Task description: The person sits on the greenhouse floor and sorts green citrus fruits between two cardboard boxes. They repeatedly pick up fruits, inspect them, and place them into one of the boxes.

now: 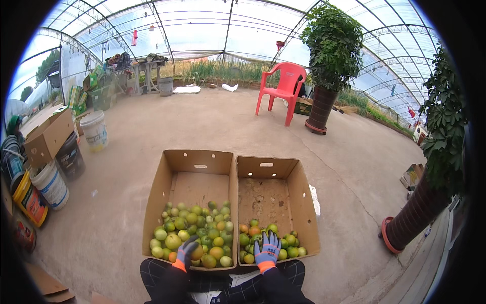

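Observation:
Two open cardboard boxes stand side by side in front of my knees. The left box (201, 182) holds many green and yellowish tomatoes (191, 218) in its near half, with a few turning orange. In the right box (298, 182) a smaller group of green and reddish tomatoes (291, 240) lies along the near end. My left hand (185, 251), in a grey-blue glove with an orange cuff, is curled around a yellow-orange tomato (197, 252) near the left box's front wall. Palm down, my gloved right hand (268, 249) lies over tomatoes in the right box; what is under its palm is hidden.
Buckets, including a white pail (94, 131) and a yellow bucket (30, 199), stand to the left beside a cardboard box (49, 136). A red plastic chair (283, 87) and potted plants (322, 106) stand ahead and right on the concrete floor (212, 121).

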{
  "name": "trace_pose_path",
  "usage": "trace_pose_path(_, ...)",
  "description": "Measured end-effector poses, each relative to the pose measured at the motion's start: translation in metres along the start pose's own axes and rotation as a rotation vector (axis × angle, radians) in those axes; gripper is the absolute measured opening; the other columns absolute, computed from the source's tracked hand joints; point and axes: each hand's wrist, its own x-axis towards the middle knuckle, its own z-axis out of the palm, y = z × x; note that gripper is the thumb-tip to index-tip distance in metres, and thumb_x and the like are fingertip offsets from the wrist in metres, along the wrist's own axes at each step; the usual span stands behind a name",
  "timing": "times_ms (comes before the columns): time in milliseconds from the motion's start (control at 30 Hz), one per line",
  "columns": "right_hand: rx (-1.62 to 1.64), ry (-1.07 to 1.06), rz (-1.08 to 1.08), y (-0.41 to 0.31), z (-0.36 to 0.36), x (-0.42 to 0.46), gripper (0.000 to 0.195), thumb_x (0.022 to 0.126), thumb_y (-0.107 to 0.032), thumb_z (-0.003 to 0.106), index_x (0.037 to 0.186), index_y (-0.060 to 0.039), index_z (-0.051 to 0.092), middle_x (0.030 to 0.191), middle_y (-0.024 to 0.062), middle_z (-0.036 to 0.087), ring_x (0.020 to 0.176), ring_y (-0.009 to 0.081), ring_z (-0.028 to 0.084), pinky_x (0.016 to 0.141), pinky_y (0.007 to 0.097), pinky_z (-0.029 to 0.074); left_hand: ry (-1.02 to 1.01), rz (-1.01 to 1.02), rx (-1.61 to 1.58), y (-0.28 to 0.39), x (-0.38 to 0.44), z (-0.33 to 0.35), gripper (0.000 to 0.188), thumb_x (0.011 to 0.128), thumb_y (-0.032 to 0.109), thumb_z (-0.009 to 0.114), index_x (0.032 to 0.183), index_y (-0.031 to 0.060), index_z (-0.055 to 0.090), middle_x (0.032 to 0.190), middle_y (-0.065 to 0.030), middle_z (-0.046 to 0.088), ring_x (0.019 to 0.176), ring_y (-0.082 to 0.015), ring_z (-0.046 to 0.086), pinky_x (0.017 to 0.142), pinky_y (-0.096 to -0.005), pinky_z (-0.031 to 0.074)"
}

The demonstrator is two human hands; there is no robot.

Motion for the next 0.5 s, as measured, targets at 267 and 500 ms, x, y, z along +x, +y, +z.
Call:
trace_pose_path(267,0.644,-0.124,-0.566,-0.077,-0.057,-0.008,0.068,0.072,-0.033,0.067,0.131,-0.0059,0.045,0.133,0.0185,0.045,0.125,0.0355,0.040,0.108,0.0520,0.023,-0.112,-0.240,-0.342,-0.022,-0.011,0.095,0.067,0.088,0.062,0.044,0.127,0.0069,0.048,0.112,-0.0100,0.059,0.099,-0.0237,0.059,0.087,-0.0425,0.049)
trace_pose_path(500,1.136,-0.071,-0.071,-0.071,-0.059,-0.001,0.042,0.077,-0.006,0.067,0.118,-0.0003,0.057,0.110,0.0144,0.061,0.102,0.0258,0.060,0.088,0.0338,0.047,-0.379,-0.371,-0.019,0.031,-0.046,0.142,0.076,0.094,0.063,0.021,0.137,0.0047,0.039,0.137,-0.0079,0.045,0.126,-0.0182,0.043,0.103,-0.0330,0.035)
